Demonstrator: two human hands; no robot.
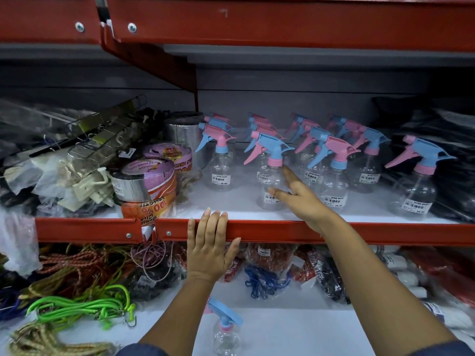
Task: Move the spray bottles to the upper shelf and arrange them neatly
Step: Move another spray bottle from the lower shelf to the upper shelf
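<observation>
- One spray bottle (226, 330) upright on lower shelf (295, 327), near front edge.
- Left hand (209, 249) flat, fingers apart, on upper shelf (295, 231) front edge.
- Right hand (299, 196) open, empty, beside front-row bottle (272, 176).

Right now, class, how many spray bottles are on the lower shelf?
1: the bottle stands on the lower shelf, bottom centre; others may be hidden below the frame.

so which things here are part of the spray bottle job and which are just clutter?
Job:
- spray bottles on the upper shelf
- one spray bottle on the lower shelf
- right hand, open beside a front bottle
- left hand, flat on the red shelf edge

Clutter:
- tape rolls
- green bungee cords
- bagged cords
</observation>
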